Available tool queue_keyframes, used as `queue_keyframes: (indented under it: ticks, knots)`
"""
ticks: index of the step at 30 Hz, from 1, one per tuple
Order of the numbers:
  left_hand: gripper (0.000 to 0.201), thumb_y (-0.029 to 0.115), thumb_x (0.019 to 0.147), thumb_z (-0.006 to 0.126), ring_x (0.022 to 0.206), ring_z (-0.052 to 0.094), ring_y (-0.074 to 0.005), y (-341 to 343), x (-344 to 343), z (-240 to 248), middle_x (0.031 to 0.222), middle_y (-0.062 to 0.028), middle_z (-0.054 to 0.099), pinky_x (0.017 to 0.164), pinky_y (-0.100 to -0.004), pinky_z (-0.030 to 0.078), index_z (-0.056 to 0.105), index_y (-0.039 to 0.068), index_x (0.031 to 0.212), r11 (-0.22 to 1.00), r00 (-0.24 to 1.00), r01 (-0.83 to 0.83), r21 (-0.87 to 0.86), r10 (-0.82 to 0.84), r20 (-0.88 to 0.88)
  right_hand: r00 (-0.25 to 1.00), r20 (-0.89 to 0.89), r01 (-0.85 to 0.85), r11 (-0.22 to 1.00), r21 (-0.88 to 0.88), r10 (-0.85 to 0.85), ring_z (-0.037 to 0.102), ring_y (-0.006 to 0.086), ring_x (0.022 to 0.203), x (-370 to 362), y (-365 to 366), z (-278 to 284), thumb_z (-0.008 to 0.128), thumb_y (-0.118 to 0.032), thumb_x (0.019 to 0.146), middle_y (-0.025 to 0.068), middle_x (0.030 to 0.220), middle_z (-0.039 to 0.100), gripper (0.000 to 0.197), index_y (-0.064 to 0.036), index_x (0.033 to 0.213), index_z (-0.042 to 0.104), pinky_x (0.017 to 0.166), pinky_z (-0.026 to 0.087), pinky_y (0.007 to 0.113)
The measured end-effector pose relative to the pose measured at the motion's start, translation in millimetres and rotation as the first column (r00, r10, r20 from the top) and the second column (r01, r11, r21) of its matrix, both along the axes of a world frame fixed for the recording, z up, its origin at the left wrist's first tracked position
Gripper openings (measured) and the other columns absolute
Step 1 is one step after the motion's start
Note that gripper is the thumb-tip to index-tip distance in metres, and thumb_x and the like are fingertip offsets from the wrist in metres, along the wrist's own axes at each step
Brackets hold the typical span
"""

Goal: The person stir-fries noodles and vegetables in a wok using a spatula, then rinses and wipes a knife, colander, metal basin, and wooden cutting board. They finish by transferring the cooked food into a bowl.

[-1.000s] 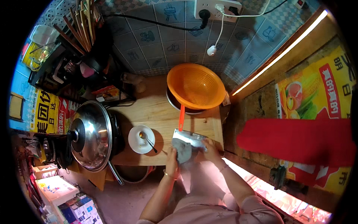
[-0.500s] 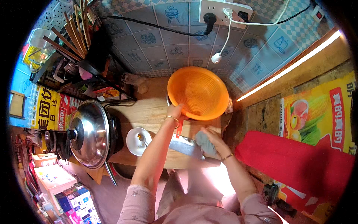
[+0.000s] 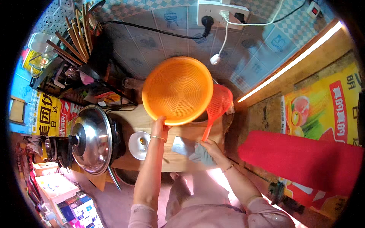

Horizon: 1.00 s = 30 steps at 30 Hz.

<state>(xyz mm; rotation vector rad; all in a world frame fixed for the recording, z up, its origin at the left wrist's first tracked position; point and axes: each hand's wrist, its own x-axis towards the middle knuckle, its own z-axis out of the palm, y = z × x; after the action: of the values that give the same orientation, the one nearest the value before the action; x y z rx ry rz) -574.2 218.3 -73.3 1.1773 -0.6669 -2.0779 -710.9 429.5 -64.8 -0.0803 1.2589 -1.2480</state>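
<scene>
My left hand (image 3: 161,128) is closed on the near rim of an orange plastic colander (image 3: 176,89), raised and tilted over the wooden counter. In my right hand (image 3: 213,149) is the handle of a red-orange mesh strainer (image 3: 219,100), its head just right of the colander and partly behind it. A grey-blue cloth (image 3: 202,155) hangs against the right hand; whether those fingers also grip it is unclear. Beside the cloth lies a wide metal blade (image 3: 183,146), its other end covered. Left of my left wrist stands a white bowl (image 3: 136,149) with a spoon in it.
A lidded wok (image 3: 93,138) on a black cooker stands left, its handle pointing toward me. Behind it, a dark rack (image 3: 102,81) holds chopsticks and packages. A power strip (image 3: 216,13) with cords hangs on the tiled wall. Red cloth (image 3: 289,154) covers part of the right side.
The colander has moved left and up, uncovering the red-orange strainer. My right hand has come inward and taken the strainer's handle; the grey-blue cloth has shifted left and down over the blade.
</scene>
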Motion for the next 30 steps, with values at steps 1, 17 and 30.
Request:
queue_keyframes:
  ticks: [1,17,30]
  knots:
    - [0.014,0.011,0.080,0.051,0.074,0.062,-0.0198,-1.6,-7.9,-5.0,0.085,-0.0065,0.061,0.060,-0.0303,0.054,0.053,0.003,0.092,0.999,0.999,0.046,-0.002,-0.046,-0.026,1.000,-0.011,0.014,1.000,0.010,-0.014,0.059,0.0161,0.069,-3.6,19.3,-8.7,0.051,-0.020,0.089,0.0085,0.081,0.062,0.024,0.0010,0.096,0.059,0.066,0.050,0.028]
    - [0.028,0.029,0.095,0.044,0.079,0.058,-0.0137,219.1,65.3,32.5,0.086,-0.0062,0.059,0.065,-0.0260,0.045,0.050,0.004,0.106,0.916,0.918,0.381,-0.123,-0.390,-0.065,0.748,-0.397,-0.588,0.809,-0.023,0.532,0.059,0.0168,0.087,109.7,124.4,25.2,0.054,-0.012,0.087,0.0080,0.091,0.062,0.021,0.0013,0.103,0.055,0.083,0.045,0.029]
    - [0.019,0.017,0.081,0.055,0.083,0.058,-0.0375,324.4,473.3,-17.7,0.090,-0.0208,0.060,0.071,-0.0463,0.047,0.054,0.001,0.091,0.845,0.221,0.349,-0.405,0.346,0.912,0.679,-0.652,-0.677,0.633,-0.377,0.338,0.055,0.0255,0.101,353.7,85.0,23.2,0.053,0.000,0.070,0.0124,0.107,0.056,0.034,-0.0053,0.104,0.054,0.087,0.045,0.034]
